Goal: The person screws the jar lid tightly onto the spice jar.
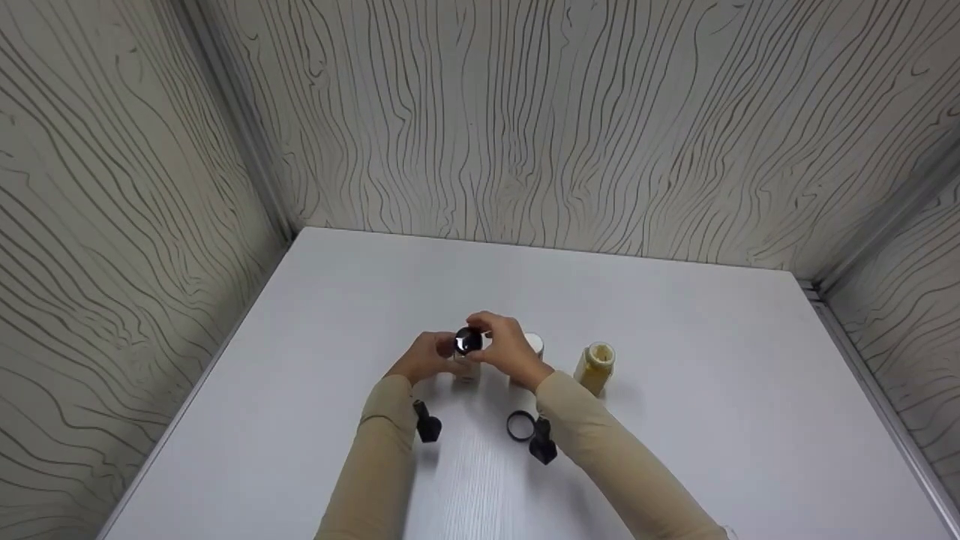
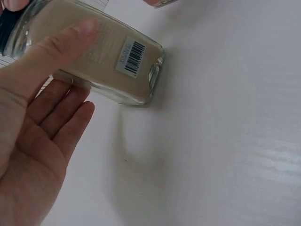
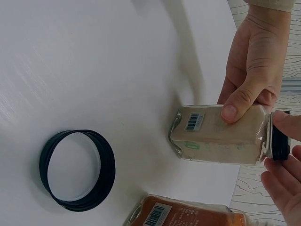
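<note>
A square glass jar of beige powder (image 3: 221, 134) with a barcode label is in the left hand (image 1: 429, 356), whose thumb lies along its side in both wrist views. On its mouth sits a glossy black lid (image 1: 469, 341), pinched at the rim by the fingers and thumb of the right hand (image 1: 514, 349). In the right wrist view the jar's base is near the white table; whether it touches cannot be told. Close by is a jar of orange-red powder (image 3: 188, 214), partly hidden behind the right hand in the head view, its white top (image 1: 535, 342) showing.
A jar of yellow powder (image 1: 595, 373) without a lid stands to the right. A black ring-shaped cap (image 3: 107, 165) with a pale middle lies on the white table (image 1: 675, 450). Wood-grain-patterned panels (image 1: 510, 127) rise behind the table and at both sides.
</note>
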The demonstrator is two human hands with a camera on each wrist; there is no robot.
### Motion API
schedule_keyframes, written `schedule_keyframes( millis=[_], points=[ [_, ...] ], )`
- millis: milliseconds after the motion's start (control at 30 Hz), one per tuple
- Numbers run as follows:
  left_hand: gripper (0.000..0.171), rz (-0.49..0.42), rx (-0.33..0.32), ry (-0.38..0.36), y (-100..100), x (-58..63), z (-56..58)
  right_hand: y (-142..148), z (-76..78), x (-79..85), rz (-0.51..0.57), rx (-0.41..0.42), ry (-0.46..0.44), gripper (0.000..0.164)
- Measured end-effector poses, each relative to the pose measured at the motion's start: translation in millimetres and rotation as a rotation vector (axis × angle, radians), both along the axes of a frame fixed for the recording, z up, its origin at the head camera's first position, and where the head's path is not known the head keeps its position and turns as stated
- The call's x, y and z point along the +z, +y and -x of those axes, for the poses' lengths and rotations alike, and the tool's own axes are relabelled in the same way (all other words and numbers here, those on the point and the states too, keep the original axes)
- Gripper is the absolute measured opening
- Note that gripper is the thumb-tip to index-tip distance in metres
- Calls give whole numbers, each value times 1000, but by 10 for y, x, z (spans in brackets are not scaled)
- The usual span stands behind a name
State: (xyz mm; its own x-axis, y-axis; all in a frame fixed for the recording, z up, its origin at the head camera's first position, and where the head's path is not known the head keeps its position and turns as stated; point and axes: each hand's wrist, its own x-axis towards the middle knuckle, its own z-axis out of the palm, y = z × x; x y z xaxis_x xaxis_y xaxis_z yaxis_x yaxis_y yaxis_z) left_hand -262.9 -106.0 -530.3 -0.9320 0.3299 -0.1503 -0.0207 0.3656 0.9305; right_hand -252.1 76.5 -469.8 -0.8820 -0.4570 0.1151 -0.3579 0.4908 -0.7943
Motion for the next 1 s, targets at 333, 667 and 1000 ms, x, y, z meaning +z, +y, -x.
schedule_keyframes(
  millis=[333, 667, 1000],
  points=[
    [46, -1, 24, -8, 16, 13, 0, 15, 8, -7, -4, 13, 2, 45],
    [45, 28, -3, 44, 12, 1, 1, 17, 5, -20, 14, 42, 11, 47],
    [44, 22, -2, 43, 13, 13, -7, -39, -3, -35, -4, -31, 65, 41]
  ],
)
